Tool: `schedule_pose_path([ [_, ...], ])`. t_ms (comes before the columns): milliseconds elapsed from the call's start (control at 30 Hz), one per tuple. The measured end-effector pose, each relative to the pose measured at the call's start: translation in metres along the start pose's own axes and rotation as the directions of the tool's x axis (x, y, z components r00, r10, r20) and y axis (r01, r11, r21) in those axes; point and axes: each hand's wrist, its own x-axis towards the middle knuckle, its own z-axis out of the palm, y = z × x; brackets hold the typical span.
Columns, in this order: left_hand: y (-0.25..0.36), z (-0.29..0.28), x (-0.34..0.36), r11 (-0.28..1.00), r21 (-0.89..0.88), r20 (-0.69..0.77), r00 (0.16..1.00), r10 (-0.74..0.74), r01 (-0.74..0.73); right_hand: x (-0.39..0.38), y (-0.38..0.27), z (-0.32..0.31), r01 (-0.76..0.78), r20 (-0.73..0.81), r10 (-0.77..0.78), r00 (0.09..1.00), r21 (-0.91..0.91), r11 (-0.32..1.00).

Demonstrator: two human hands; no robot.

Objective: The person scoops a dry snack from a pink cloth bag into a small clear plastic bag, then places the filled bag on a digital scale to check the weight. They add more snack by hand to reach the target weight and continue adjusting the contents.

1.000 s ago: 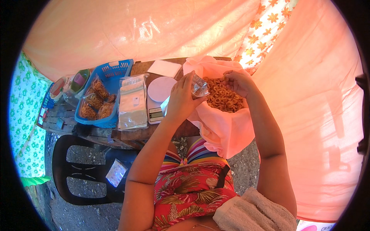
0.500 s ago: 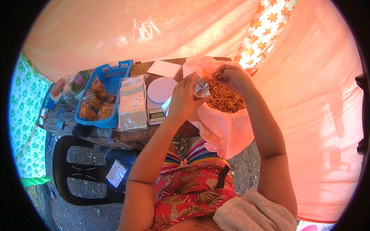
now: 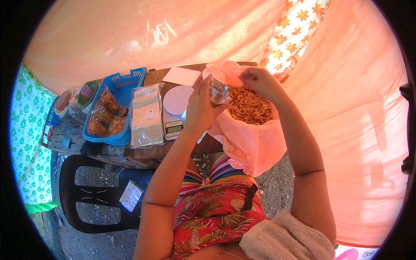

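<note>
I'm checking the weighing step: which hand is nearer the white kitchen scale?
Left. The left hand is right beside the white kitchen scale, holding a small clear bag. The right hand is farther away, over the pink bag of snack rings.

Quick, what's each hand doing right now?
Left hand: closed around a small clear plastic bag.
Right hand: fingers pinching that bag's top.

Left hand (image 3: 200, 109) gripped a small clear bag (image 3: 218, 92) right over the big pink bag of ring snacks (image 3: 248, 106), while the right hand (image 3: 260, 82) pinched at the bag's top. A white scale (image 3: 175, 107) sat mid-table (image 3: 151, 152), and a blue basket (image 3: 125, 82) of packed snacks sat toward the left edge.
</note>
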Motion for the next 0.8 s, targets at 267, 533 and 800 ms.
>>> schedule_pose_path([
  [267,0.001,0.001,0.002,0.998,-0.058,0.009,1.000,0.005,-0.005,-0.017,0.061,-0.002,-0.098,-0.094,0.050,0.994,-0.621,0.778],
  [533,0.000,0.001,0.000,1.000,-0.002,-0.003,1.000,-0.002,0.002,-0.015,0.054,0.011,0.037,0.183,0.069,0.981,-0.519,0.854],
  [800,0.001,-0.003,-0.003,1.000,-0.029,-0.006,1.000,0.005,-0.005,-0.009,0.077,0.014,0.045,0.255,0.011,0.967,-0.209,0.977],
])
